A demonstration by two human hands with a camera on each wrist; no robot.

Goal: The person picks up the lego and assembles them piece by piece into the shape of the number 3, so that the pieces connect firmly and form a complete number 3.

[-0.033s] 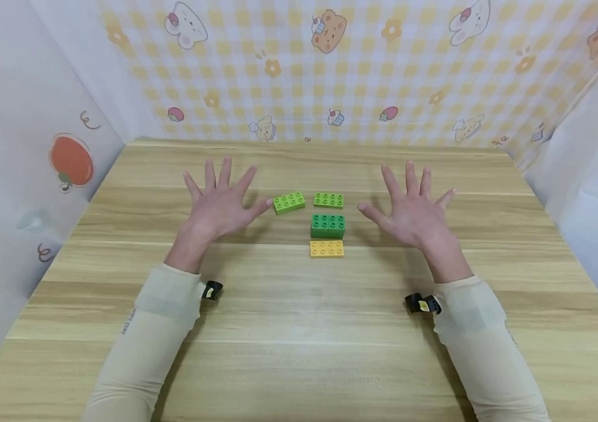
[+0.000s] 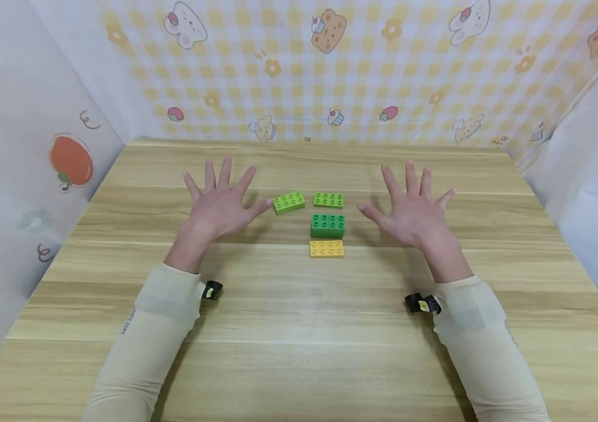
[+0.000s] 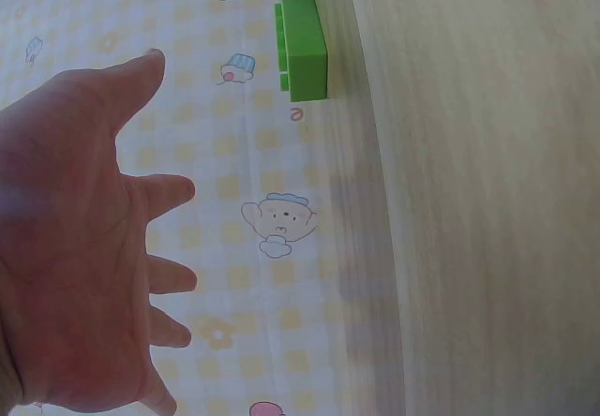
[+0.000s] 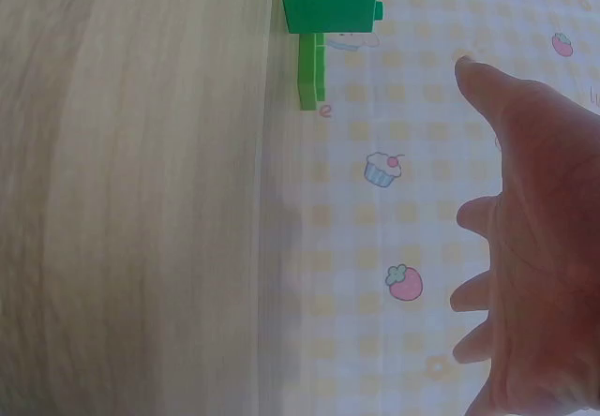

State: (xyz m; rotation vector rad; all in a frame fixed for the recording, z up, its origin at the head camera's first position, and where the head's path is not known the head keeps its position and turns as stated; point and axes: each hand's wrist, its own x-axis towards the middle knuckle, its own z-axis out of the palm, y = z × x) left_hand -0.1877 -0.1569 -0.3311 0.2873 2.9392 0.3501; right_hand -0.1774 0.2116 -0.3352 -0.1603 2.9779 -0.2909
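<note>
Fingers spread wide, my left hand hovers over the table and holds nothing. Its thumb tip overlaps the left end of a tilted lime-green toy brick in the head view; the left wrist view shows a gap between them. My right hand is likewise spread and holds nothing, its thumb pointing at the bricks. Between the hands stand a thinner lime-green brick, two dark green bricks side by side, and a flat yellow brick nearest me. The right wrist view shows the dark green bricks standing taller than the lime one.
The bricks sit on a wood-grain table. Behind its far edge hangs a yellow checked cloth with cartoon prints, and white printed cloth lines the left side. Small black devices are strapped at both wrists.
</note>
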